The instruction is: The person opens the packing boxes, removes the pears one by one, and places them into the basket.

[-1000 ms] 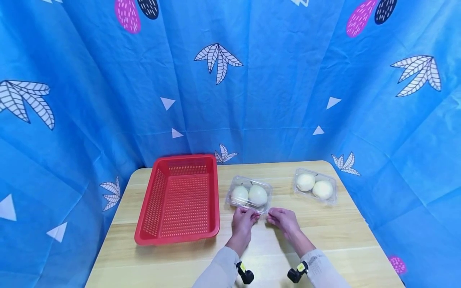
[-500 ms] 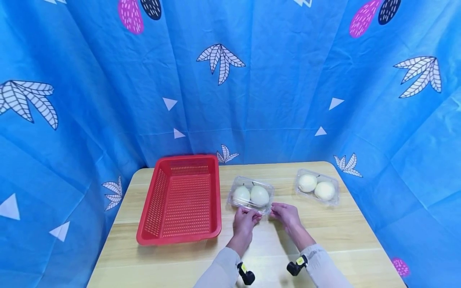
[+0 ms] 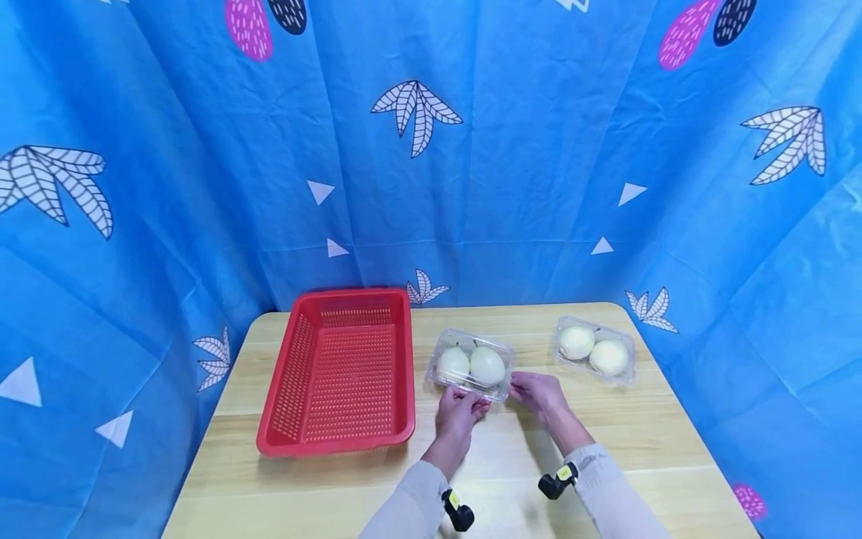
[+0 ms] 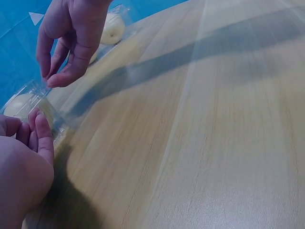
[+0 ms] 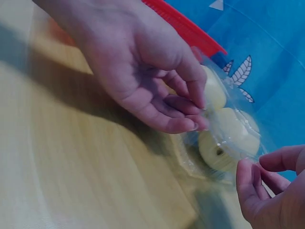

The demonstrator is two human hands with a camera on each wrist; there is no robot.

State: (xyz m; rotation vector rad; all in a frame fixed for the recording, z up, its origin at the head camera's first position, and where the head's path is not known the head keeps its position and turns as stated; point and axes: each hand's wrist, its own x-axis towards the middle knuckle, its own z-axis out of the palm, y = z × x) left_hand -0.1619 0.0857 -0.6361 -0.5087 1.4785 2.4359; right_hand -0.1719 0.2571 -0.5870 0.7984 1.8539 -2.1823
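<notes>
A clear plastic clamshell box (image 3: 501,350) with two pale round pears (image 3: 486,366) lies at mid-table in the head view. My left hand (image 3: 456,421) pinches the box's near edge, left of its middle. At the near right corner, my right hand (image 3: 542,397) pinches the edge between thumb and fingers. In the right wrist view, the clear film of the lid (image 5: 228,102) stretches between both hands' fingertips, over the pears. The left wrist view has the left hand (image 4: 24,167) low at the edge and the right hand (image 4: 74,40) higher up.
A red plastic basket (image 3: 404,374) with perforated walls stands on the left of the wooden table (image 3: 323,494). Another clear box with two pears (image 3: 592,350) lies at the far right. A blue patterned curtain (image 3: 512,187) hangs behind and on both sides.
My right hand has slid right and slightly away from me along the box's edge to its corner. The left hand keeps its place on the edge. The view has shifted slightly.
</notes>
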